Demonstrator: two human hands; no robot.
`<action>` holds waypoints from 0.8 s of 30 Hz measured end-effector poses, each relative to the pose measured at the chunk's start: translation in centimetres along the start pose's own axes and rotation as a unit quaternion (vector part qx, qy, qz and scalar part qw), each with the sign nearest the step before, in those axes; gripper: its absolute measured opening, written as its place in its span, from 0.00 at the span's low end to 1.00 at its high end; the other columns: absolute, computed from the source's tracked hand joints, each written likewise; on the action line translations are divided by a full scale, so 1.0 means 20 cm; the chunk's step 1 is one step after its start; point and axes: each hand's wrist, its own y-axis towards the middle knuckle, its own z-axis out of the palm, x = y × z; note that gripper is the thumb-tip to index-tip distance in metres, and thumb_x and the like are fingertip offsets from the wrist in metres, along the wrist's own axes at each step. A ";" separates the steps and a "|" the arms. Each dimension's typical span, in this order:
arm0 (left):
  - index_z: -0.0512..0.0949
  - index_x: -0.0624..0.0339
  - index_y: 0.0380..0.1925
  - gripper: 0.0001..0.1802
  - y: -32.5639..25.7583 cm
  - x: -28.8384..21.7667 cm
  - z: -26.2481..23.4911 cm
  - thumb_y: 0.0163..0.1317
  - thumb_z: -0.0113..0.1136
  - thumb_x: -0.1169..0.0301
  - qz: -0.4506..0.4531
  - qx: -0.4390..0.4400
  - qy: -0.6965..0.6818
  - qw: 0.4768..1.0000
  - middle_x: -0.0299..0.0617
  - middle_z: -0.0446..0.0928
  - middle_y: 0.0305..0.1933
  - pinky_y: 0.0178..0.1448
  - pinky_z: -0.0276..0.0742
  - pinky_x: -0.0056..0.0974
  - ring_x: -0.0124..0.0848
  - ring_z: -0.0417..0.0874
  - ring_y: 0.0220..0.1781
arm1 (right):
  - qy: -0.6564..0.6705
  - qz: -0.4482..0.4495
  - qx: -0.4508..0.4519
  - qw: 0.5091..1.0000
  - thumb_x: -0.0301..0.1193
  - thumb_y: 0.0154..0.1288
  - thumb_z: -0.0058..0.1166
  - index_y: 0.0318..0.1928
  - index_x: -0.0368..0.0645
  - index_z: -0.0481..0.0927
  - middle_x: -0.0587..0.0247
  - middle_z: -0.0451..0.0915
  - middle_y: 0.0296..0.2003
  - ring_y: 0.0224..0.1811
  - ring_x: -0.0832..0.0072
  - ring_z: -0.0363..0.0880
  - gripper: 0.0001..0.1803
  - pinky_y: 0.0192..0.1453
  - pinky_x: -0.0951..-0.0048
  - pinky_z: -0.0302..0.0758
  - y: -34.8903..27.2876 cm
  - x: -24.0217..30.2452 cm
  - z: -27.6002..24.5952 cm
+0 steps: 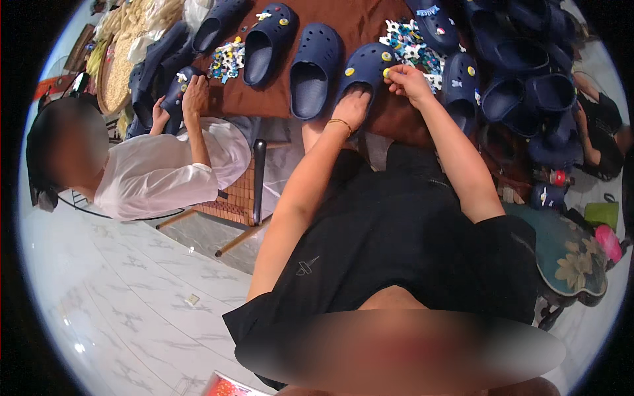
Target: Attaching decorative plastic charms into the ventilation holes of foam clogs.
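Two bare hands are working on one navy foam clog (362,71) lying on a brown cloth-covered table (343,26) – this is the single head view, looking down. The left hand (352,109) is reaching forward with its fingers tucked inside the clog's opening, bracing it from within; how tightly they are curling I cannot tell. The right hand (407,80) is coming in from the right, forearm angled across, thumb and fingertips closing to a tight pinch on a small yellow charm (386,73) pressed at the clog's upper. The charm is tiny, so it seems likely to slip from the pinch or seat crooked if the clog is shifting – the loose pile of charms (413,41) just beyond could also be getting scattered by the wrist. At the left, another person's hands (178,99) are holding a second clog.
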 end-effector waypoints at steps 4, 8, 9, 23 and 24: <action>0.71 0.61 0.33 0.11 0.02 0.00 -0.01 0.51 0.42 0.73 -0.014 0.027 0.009 0.999 0.52 0.72 0.36 0.42 0.71 0.42 0.43 0.74 0.39 | -0.011 -0.074 0.076 0.994 0.34 0.54 0.53 0.24 0.41 0.73 0.69 0.69 0.14 0.12 0.84 0.62 0.10 0.14 0.81 0.54 0.02 0.01 0.05; 0.72 0.61 0.31 0.11 0.01 -0.01 -0.06 0.51 0.42 0.71 -0.013 0.004 -0.011 1.000 0.50 0.72 0.34 0.44 0.69 0.43 0.43 0.74 0.39 | -0.076 -0.052 0.117 0.989 0.35 0.56 0.50 0.21 0.44 0.69 0.69 0.68 0.13 0.10 0.83 0.63 0.11 0.11 0.83 0.55 0.00 0.06 0.08; 0.71 0.61 0.33 0.11 0.00 -0.01 -0.06 0.50 0.43 0.71 -0.005 0.015 0.009 1.000 0.50 0.71 0.35 0.45 0.68 0.42 0.43 0.73 0.40 | -0.060 -0.038 0.051 0.996 0.34 0.55 0.51 0.23 0.44 0.69 0.68 0.69 0.15 0.11 0.83 0.65 0.10 0.12 0.83 0.59 0.00 0.07 0.09; 0.70 0.63 0.37 0.13 -0.02 -0.02 -0.07 0.50 0.43 0.72 0.010 -0.042 -0.013 0.999 0.49 0.70 0.37 0.46 0.68 0.41 0.43 0.72 0.41 | -0.285 -0.091 0.089 0.950 0.27 0.50 0.54 0.24 0.39 0.70 0.69 0.68 0.16 0.14 0.80 0.66 0.07 0.19 0.80 0.65 0.12 0.09 0.07; 0.70 0.63 0.37 0.13 -0.02 -0.02 -0.07 0.50 0.43 0.72 0.019 -0.032 -0.023 0.999 0.49 0.70 0.37 0.46 0.68 0.41 0.43 0.72 0.41 | -0.309 -0.206 0.058 0.927 0.26 0.50 0.53 0.26 0.39 0.71 0.68 0.68 0.18 0.16 0.81 0.66 0.05 0.20 0.81 0.65 0.11 0.05 0.08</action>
